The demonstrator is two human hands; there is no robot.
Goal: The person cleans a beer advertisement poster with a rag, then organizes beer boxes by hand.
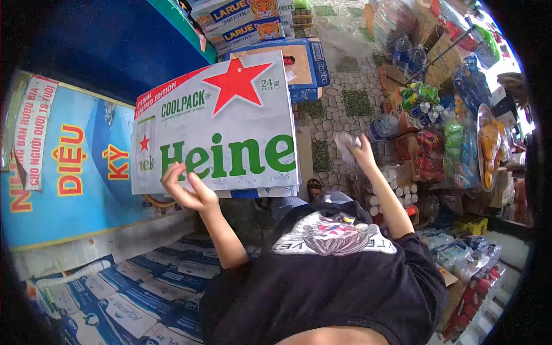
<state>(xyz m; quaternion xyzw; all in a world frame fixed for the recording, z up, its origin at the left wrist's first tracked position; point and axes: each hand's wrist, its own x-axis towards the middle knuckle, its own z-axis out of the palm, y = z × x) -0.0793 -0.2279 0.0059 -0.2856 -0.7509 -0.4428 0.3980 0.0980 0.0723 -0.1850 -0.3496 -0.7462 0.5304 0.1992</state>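
A white Heineken carton [230,126] with a red star and green lettering lies left of centre, its layered edges showing at the right and bottom. My left hand [191,190] is over its lower edge, palm up, thumb and fingers apart around nothing. Out to the right, above the patterned floor, my right hand [363,154] pinches a crumpled white wad [347,144], slightly blurred. Behind the carton's upper right corner stands an open-topped blue box [313,69] with a small red and black item on the brown board inside.
Larue beer cartons [244,26] are stacked at the top. Blue and white water cartons [132,299] fill the lower left, below a blue banner [86,155]. Bottle packs [422,103] and wrapped goods line the right. Stone-patterned floor [345,103] runs between them.
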